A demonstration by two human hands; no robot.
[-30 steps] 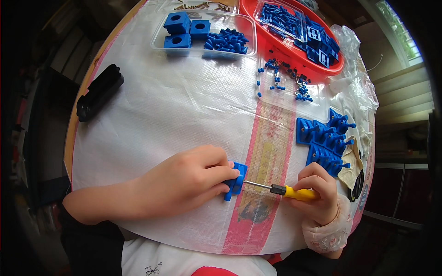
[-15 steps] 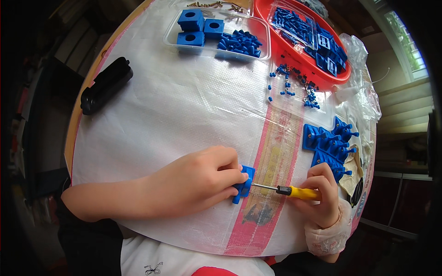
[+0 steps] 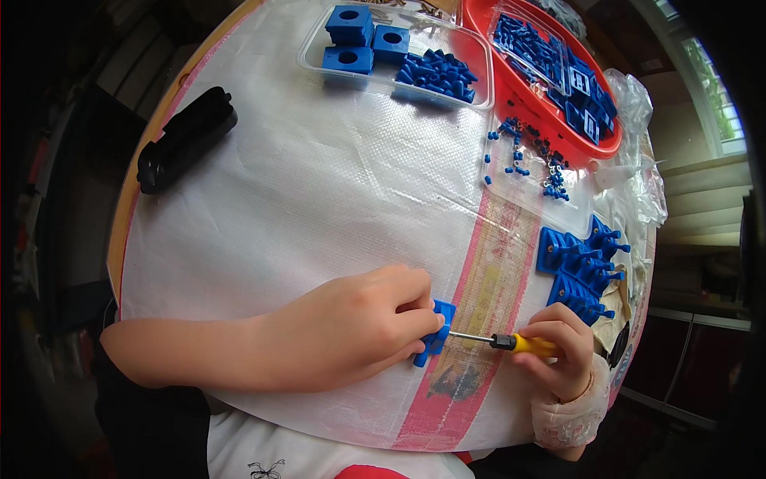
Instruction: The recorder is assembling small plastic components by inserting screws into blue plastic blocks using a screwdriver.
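Note:
My left hand (image 3: pixel 381 323) pinches a small blue plastic part (image 3: pixel 438 329) against the white woven table cover, and its fingers hide much of that part. From the right, my right hand (image 3: pixel 562 351) is wrapped round the yellow handle of a screwdriver (image 3: pixel 533 345). The screwdriver's thin metal shaft lies nearly level and its tip meets the right side of the blue part. Whether a screw sits at the tip cannot be made out. Beyond my right hand lies a cluster of blue assembled pieces (image 3: pixel 581 263) with small stems sticking out.
A clear tub (image 3: pixel 315 65) holds blue blocks and small cone-like pieces. Beside it stands a red basin (image 3: pixel 479 32) with more blue parts. A clear tray (image 3: pixel 523 203) carries tiny blue and black bits. At the far left lies a black case (image 3: pixel 187 140); crumpled clear plastic (image 3: pixel 634 104) is at the right.
The whole view has shifted slightly, with the table things now further right. My right hand's fingers have changed their hold on the screwdriver handle. The left hand still pins the blue part.

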